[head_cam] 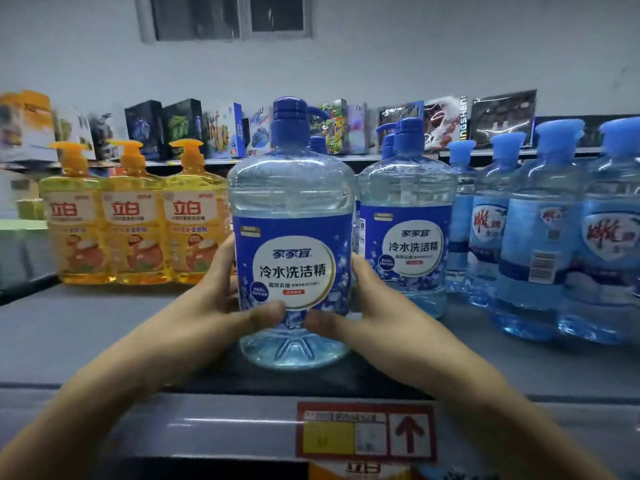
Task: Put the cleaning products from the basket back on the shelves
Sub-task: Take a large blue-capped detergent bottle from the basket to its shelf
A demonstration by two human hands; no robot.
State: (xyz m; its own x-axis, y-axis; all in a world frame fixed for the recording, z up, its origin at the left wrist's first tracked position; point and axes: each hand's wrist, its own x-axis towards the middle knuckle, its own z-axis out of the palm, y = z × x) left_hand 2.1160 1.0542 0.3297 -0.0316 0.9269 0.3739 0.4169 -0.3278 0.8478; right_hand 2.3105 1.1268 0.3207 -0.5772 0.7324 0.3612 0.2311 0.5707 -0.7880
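A large clear bottle of pale blue dish liquid (292,202) with a dark blue cap and a blue label stands upright near the front of the grey shelf (104,334). My left hand (221,299) grips its lower left side and my right hand (360,306) grips its lower right side, thumbs nearly meeting on the label's bottom edge. A matching bottle (408,216) stands just behind it to the right. The basket is out of view.
Three yellow pump bottles (135,216) line the shelf at the left. Several blue-capped bottles (540,237) fill the right side. Boxed goods (180,128) sit on a ledge behind. A red-framed price tag (367,431) marks the shelf's front edge.
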